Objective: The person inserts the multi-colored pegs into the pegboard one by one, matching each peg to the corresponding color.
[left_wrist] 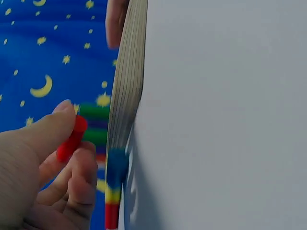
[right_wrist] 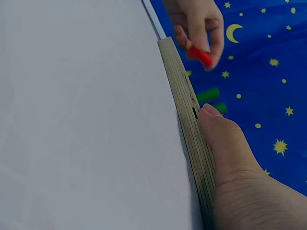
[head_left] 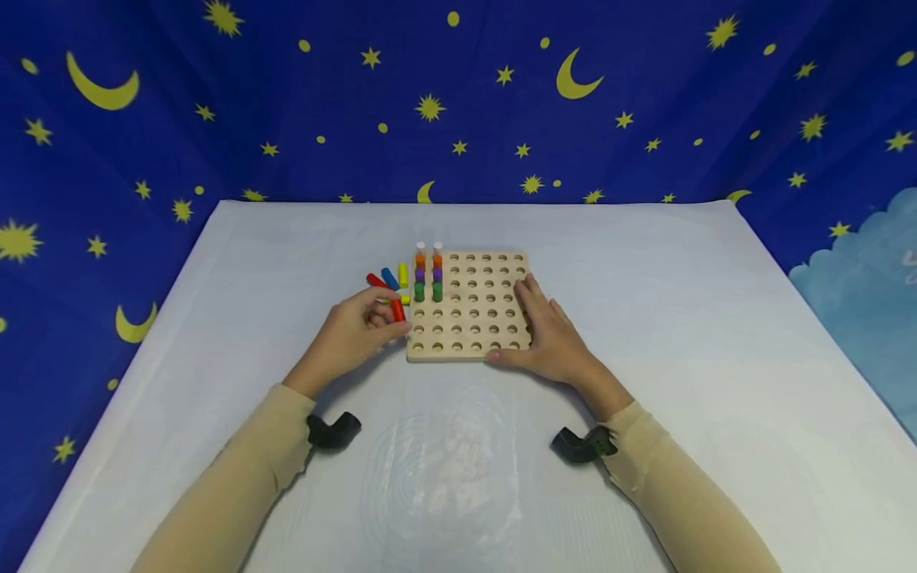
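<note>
My left hand (head_left: pixel 351 330) pinches a red peg (head_left: pixel 398 310) between thumb and fingers, just above the left edge of a wooden pegboard (head_left: pixel 447 357). In the left wrist view the red peg (left_wrist: pixel 72 140) is tilted and apart from the board. Two columns of pegs stand at the board's left side; each has white, orange, purple and a green peg (head_left: pixel 438 292) nearest me. The holes to their right and in front are bare. My right hand (head_left: pixel 555 338) rests on the board's near right corner, thumb along the front edge (right_wrist: pixel 184 120), fingers extended over the right side.
Loose pegs lie left of the board: a red peg (head_left: pixel 376 280), a blue peg (head_left: pixel 390 278) and a yellow peg (head_left: pixel 403 275), with another yellow one partly behind my left hand. A white-covered table (head_left: pixel 458 477) lies below; a blue star-patterned curtain (head_left: pixel 487 119) hangs behind.
</note>
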A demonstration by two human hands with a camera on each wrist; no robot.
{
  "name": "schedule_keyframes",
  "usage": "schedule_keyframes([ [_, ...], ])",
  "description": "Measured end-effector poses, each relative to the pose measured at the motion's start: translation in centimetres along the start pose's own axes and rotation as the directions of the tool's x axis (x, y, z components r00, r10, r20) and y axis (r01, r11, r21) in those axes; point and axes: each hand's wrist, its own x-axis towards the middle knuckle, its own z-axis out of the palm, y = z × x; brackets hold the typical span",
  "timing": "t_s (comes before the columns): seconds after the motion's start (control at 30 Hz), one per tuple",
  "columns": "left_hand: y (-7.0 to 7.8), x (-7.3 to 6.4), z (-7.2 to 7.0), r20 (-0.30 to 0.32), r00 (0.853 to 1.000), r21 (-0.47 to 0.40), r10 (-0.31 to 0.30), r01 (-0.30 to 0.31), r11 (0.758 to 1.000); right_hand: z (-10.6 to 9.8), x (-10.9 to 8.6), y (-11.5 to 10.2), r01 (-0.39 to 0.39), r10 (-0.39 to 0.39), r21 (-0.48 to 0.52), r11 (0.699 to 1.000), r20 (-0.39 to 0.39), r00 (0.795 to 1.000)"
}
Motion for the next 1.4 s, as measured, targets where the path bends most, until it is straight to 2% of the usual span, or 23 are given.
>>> schedule_keyframes([
  [0.1,0.9,0.9,1.1,0.006,0.999,-0.018,0.041,-0.041,0.999,0.0,0.0,0.0,0.001,-0.001,-0.004,1.0,0.001,1.0],
  [0.23,1.9,2.0,2.2,0.003,0.996,0.01,0.085,-0.085,0.996,0.0,0.0,-0.1,0.005,-0.005,-0.005,1.0,0.006,1.0],
  [0.4,2.2,2.9,2.9,-0.006,0.997,0.023,0.076,-0.075,0.997,-0.1,0.0,-0.1,-0.003,0.003,-0.012,1.0,0.008,1.0],
  [0.5,2.1,3.1,3.1,-0.022,0.996,0.018,0.081,-0.08,0.997,-0.1,0.0,-0.1,-0.005,0.005,-0.012,1.0,0.011,1.0],
  [0.67,1.9,3.3,3.6,-0.054,0.99,0.026,0.134,-0.132,0.991,-0.2,0.0,-0.2,-0.001,0.001,-0.016,1.0,0.005,1.0],
  [0.83,2.1,3.3,4.0,-0.077,0.976,0.108,0.204,-0.195,0.975,-0.3,-0.1,-0.3,0.002,-0.002,-0.007,1.0,0.01,1.0],
  [0.97,2.2,3.1,4.1,-0.072,0.963,0.165,0.258,-0.244,0.956,-0.3,-0.1,-0.3,-0.003,0.003,-0.008,1.0,0.01,1.0],
  [1.1,2.3,2.8,4.0,-0.063,0.964,0.148,0.259,-0.247,0.958,-0.2,-0.1,-0.3,-0.004,0.004,-0.009,1.0,0.01,1.0],
  [1.2,2.1,2.2,3.5,-0.073,0.963,0.09,0.258,-0.251,0.964,-0.2,-0.1,-0.3,-0.004,0.004,-0.007,1.0,0.008,1.0],
  [1.3,1.4,2.0,2.5,-0.149,0.96,0.026,0.239,-0.238,0.971,-0.1,-0.1,-0.2,-0.003,0.004,-0.008,1.0,0.006,1.0],
  [1.4,0.5,2.3,1.1,-0.261,0.956,-0.015,0.132,-0.141,0.99,-0.1,0.0,-0.1,0.001,0.0,-0.01,1.0,0.004,1.0],
])
